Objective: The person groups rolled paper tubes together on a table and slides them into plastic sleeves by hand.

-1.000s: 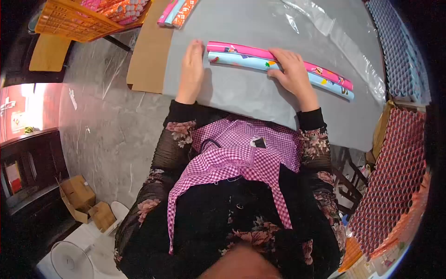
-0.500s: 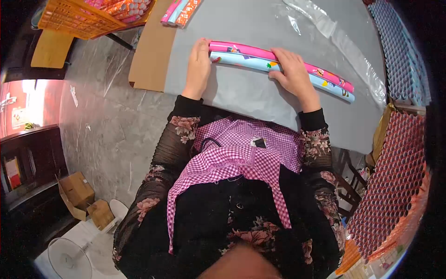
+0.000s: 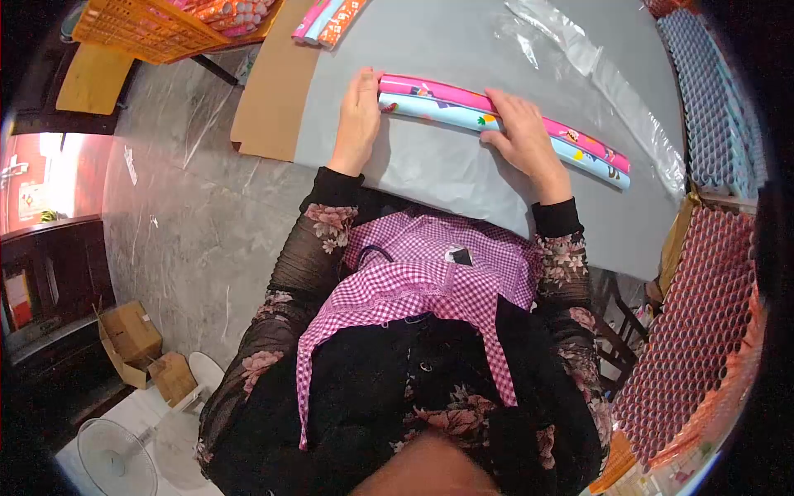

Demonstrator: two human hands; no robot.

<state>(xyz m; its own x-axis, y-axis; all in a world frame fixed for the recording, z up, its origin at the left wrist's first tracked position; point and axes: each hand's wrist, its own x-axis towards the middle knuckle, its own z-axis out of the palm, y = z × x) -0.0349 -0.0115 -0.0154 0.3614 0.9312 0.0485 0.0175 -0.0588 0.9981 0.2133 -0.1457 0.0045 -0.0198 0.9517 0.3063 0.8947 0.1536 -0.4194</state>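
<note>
Since a second ago, the left hand [image 3: 358,124] is moving inward and closing the earlier gap, and its inner side is now appearing to touch the left ends of the pink roll [image 3: 438,89] and the pale blue roll [image 3: 442,112]. Both rolls are lying side by side between and beneath the hands on the grey bench [image 3: 413,41], with the pink one lying on the far side. That left hand is standing open on edge, its fingers pointing away from the body, straight and together, and it is enclosing nothing. To its right, the right hand [image 3: 523,142] is reaching over both rolls past their middle, half open, its fingers lying across the pink roll and its thumb spreading apart onto the pale blue one; whether it is gripping or merely resting, I cannot tell. Past the right hand, both rolls are extending further right. Ahead of the left hand and slightly left, more rolls [image 3: 331,22] are lying together in pink, pale blue and orange, with brown cardboard [image 3: 269,99] lying just beside them. Further left, an orange basket [image 3: 132,33] is holding patterned rolls. Beyond the right hand, clear plastic film [image 3: 595,78] is stretching across the bench.
</note>
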